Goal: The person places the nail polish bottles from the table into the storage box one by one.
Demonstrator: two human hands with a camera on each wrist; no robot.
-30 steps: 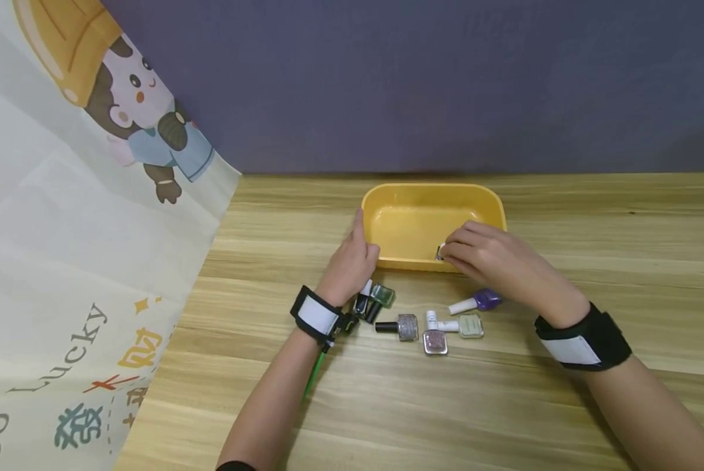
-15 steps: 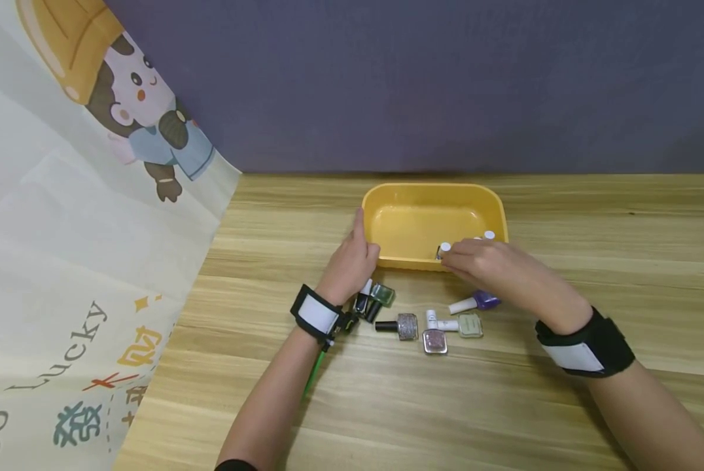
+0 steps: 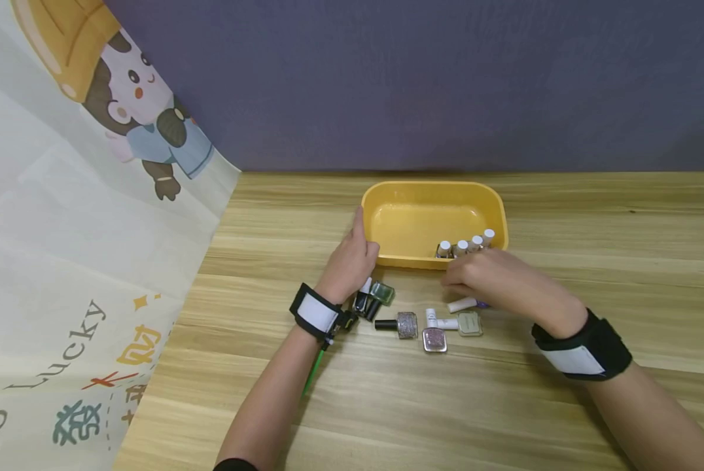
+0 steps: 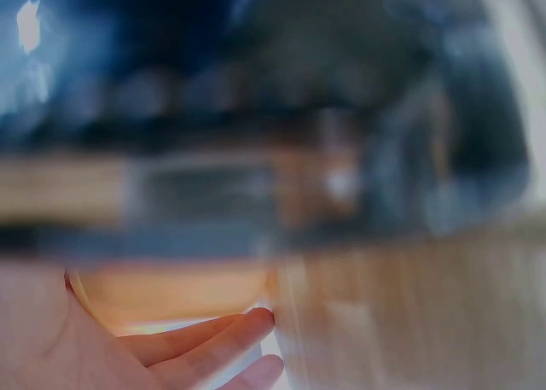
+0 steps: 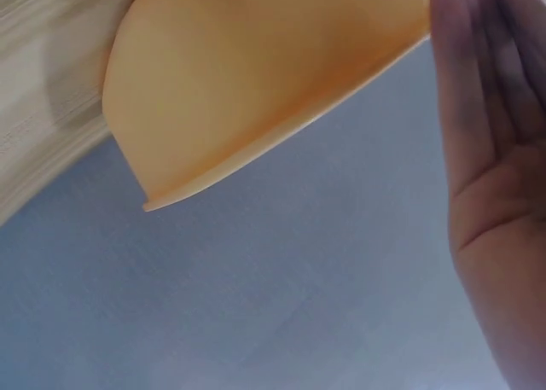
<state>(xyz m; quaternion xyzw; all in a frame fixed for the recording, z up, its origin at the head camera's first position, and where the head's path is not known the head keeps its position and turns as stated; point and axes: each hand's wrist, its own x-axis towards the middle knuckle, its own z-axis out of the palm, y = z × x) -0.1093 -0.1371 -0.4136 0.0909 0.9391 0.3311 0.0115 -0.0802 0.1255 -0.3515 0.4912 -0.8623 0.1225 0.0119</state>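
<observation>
A yellow plastic basin (image 3: 428,226) stands at the back of the table. My left hand (image 3: 349,265) rests against its front left corner, the index finger straight along the outer left wall; the left wrist view shows straight fingers (image 4: 213,343) touching it. Several white-capped nail polish bottles (image 3: 475,243) stand in a row inside, along the front wall at the right. My right hand (image 3: 493,278) hovers at the front right rim, partly over a purple nail polish bottle (image 3: 462,305). In the right wrist view its fingers (image 5: 465,74) look straight; its fingertips are partly hidden.
Before the basin lie a green nail polish bottle (image 3: 383,293), a black one (image 3: 360,299), a silver glitter one (image 3: 407,325), a pink glitter one (image 3: 434,339) and a pale green one (image 3: 470,324). A dark wall panel (image 3: 446,85) rises behind; a printed cloth (image 3: 46,229) hangs left.
My right hand has let go of a white-capped bottle and drawn back over the front rim towards the purple bottle, uncovering the row of caps. My left hand stays put.
</observation>
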